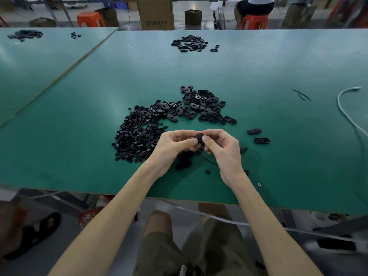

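Both hands are up over the near part of the green worktop (268, 62), meeting dead centre. L hand (171, 146) and R hand (225, 150) are on one small black part (198, 138), held just above the surface between them. L fingers (177, 134) are curled in, thumb pressed on the part's near face. R fingers are curled too, thumb tip on the part's R end, so it's pinched from both sides. Can't tell if it's one pc or two pushed together: too small, and half hidden by the thumbs.

Clock calls from the hands:
- **10 o'clock, close in:** a big round-pc heap (137, 136), its near edge just beside the L hand.
- **12 o'clock:** a looser oval-shell spread (201, 106), touching the round heap on its L side.
- **2-3 o'clock:** two stray shells (254, 131), apart from the spread and near each other.
- **6 o'clock, under the wrists:** a few dark pcs (183, 161) and one tiny disc (207, 171) on the worktop.
- **12 o'clock, far out:** a smaller far pile (190, 43).
- **10-11 o'clock, way off:** a dark L pile (25, 34) on the next board.
- **2 o'clock:** thin black strands (301, 94).
- **3 o'clock:** a white cable (346, 112) running off the R edge.

Beyond the worktop there's a cardboard box (156, 13) at 12 and an orange stool (90, 18) at 11. A seated person (256, 5) is at 1 o'clock.
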`<state>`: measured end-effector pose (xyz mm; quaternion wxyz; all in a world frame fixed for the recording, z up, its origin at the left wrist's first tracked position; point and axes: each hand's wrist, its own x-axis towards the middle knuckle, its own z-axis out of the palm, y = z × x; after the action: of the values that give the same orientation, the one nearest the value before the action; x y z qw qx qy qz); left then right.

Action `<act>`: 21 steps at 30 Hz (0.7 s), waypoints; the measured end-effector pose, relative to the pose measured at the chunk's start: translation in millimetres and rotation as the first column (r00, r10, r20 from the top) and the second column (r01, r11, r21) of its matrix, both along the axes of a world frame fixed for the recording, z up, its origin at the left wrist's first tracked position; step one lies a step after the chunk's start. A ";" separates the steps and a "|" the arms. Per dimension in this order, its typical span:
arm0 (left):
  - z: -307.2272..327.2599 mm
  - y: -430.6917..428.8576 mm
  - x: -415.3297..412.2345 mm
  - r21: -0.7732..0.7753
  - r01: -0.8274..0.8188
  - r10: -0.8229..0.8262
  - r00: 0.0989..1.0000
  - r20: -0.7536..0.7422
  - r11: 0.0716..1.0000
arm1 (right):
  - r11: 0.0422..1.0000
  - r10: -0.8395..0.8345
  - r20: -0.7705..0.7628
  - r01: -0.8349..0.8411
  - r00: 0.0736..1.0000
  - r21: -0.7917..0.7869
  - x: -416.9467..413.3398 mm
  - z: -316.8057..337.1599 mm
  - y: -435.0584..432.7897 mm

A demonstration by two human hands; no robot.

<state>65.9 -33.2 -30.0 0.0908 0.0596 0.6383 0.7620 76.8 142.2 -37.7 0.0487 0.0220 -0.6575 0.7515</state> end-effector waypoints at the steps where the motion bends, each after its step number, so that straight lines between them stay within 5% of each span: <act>1: 0.1 0.3 0.2 -0.002 -0.004 0.004 1.000 0.000 1.000 | 1.000 -0.001 0.002 0.001 1.000 0.000 -0.1 0.1 -0.2; 12: 8.6 6.7 2.0 -0.119 -0.071 0.071 0.997 -0.010 0.990 | 1.000 -0.027 0.007 0.027 1.000 0.011 -0.2 -2.5 -1.2; 17: 44.4 22.1 -14.1 -0.321 -0.195 0.116 0.962 -0.249 0.927 | 0.999 -0.048 0.023 0.048 0.999 0.023 -1.9 -2.7 -2.5; 21: 70.3 64.2 -28.8 -0.476 -0.166 -0.022 0.930 -0.366 0.864 | 0.994 -0.008 0.025 0.005 1.000 0.107 -2.2 -0.7 -3.2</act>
<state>37.1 31.0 40.3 -0.0441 0.1481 0.8208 0.5499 74.7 139.1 -38.3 0.0416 0.0126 -0.6974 0.7153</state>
